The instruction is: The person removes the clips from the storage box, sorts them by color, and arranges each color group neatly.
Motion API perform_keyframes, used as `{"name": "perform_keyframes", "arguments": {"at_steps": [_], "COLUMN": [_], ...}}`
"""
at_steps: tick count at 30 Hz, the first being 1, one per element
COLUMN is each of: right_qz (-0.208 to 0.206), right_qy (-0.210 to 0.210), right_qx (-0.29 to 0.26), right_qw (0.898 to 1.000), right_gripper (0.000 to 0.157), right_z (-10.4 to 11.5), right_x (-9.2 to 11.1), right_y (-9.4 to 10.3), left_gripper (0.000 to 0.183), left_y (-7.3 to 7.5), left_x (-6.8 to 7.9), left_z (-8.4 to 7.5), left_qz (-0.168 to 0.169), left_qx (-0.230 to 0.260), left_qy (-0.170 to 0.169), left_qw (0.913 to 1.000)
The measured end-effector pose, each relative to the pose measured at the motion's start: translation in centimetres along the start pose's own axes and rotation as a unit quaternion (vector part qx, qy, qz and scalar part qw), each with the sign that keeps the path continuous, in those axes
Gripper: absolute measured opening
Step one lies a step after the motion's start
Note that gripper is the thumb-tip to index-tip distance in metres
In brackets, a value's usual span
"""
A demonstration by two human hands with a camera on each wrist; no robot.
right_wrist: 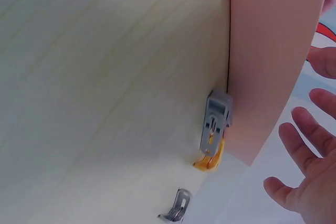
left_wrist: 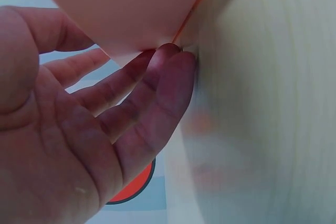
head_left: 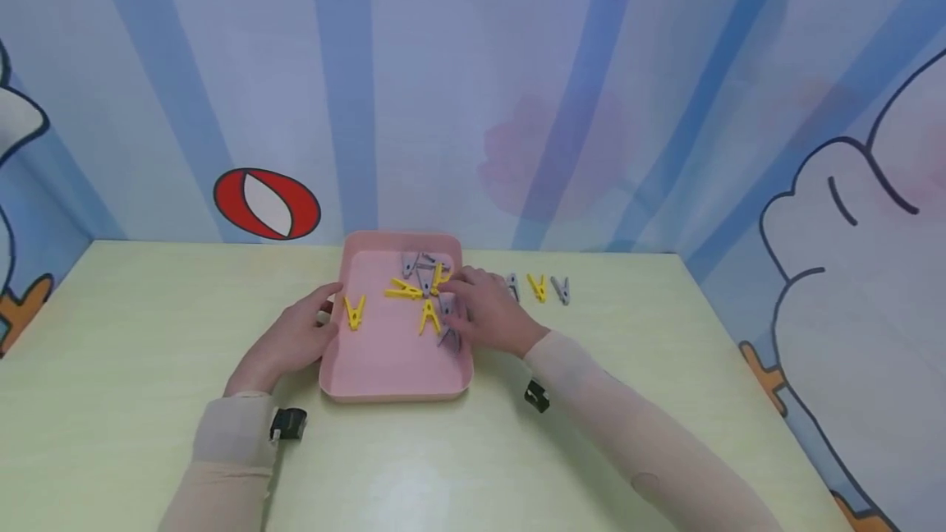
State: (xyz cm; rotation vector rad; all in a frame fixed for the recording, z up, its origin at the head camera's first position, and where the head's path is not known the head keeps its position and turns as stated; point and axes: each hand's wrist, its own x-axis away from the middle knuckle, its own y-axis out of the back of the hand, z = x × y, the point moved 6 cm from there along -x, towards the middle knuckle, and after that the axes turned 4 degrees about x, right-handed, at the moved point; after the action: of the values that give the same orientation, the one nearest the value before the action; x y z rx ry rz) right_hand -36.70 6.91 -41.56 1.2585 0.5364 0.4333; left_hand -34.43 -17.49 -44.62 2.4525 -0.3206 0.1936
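Observation:
A pink tray lies on the table, with several grey and yellow clothespins in it. My left hand grips the tray's left side; in the left wrist view, its fingers touch the base of the wall. Over the right rim reaches my right hand, its fingertips above the clothespins. The right wrist view shows those fingers spread, with nothing visible between them. A yellow clothespin lies near the left wall; another yellow one and a grey one lie further right.
Right of the tray, a grey clothespin, a yellow one and another grey one lie in a row on the pale table. A blue striped backdrop stands behind the table's far edge.

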Motion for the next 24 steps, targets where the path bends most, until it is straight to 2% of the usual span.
{"name": "perform_keyframes", "arguments": {"at_steps": [13,20,24], "right_qz": [0.033,0.060,0.079], "right_qy": [0.034,0.029,0.017], "right_qx": [0.003,0.069,0.090], "right_qw": [0.999,0.995,0.993], "right_gripper": [0.043,0.040,0.040], "right_z": [1.2,1.5,1.5], "right_x": [-0.9,-1.7,-2.0], "right_y": [-1.1,-2.2,-2.8], "left_gripper": [0.064,0.064,0.064], "left_y": [-0.1,0.0,-0.1], "left_x": [-0.1,-0.2,-0.2], "left_z": [-0.3,-0.1,-0.2], "left_qz": [-0.003,-0.002,0.000], "left_qx": [-0.010,-0.011,-0.006], "left_qy": [-0.002,0.003,0.001], "left_qw": [0.9999,0.9999,1.0000]}}
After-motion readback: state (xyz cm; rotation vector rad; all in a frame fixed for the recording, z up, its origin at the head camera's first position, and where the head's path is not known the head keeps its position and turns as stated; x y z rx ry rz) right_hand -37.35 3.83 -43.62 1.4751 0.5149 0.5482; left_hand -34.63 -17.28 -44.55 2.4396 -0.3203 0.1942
